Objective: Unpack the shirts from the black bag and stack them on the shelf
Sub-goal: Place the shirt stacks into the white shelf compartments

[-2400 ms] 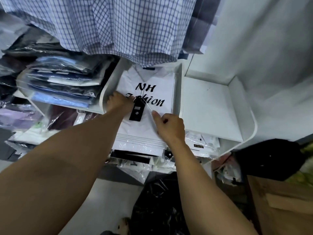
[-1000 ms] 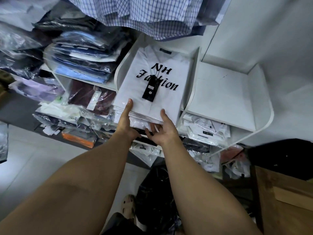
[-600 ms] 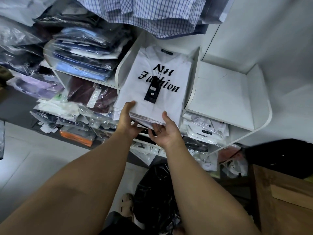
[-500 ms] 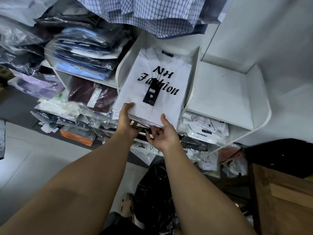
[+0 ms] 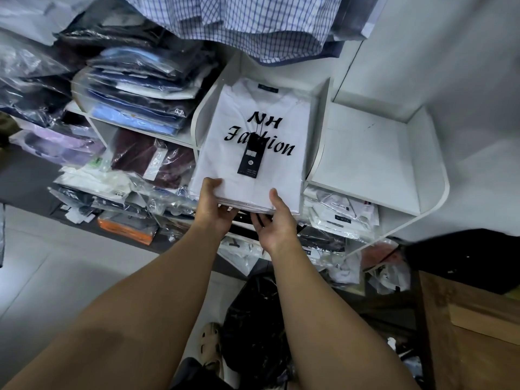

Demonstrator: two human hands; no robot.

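Overhead, from the head view, both bare forearms are being stretched forward and slightly upward toward a white shelf (image 5: 363, 156), the two wrists being kept close together. A stack of folded white shirts (image 5: 225, 167) is being held at its near edge in the middle compartment, between two upright white dividers. The near left corner is being gripped by the left hand (image 5: 213, 209): the thumb is being laid on the top shirt while the fingers are being curled underneath, out of sight. The near right part of the edge is being pinched by the right hand (image 5: 277, 223), palm turned up, thumb being pressed on top and the fingers (image 5: 259, 220) being spread a little apart beneath the stack. Whether the stack is being lifted off the board cannot be told.

Black lettering is being shown on the top shirt, and a black tag (image 5: 250, 160) is lying across it. The compartment just to the right is being left bare. Clear packets (image 5: 140, 99) of blue and dark clothing are being kept piled in the left compartments. A checked shirt (image 5: 253, 23) is hanging above the shelf. The black bag (image 5: 253, 327) is lying on the floor below, between the forearms, beside a sandal (image 5: 209, 344). A wooden crate (image 5: 472, 333) is standing at the lower right.
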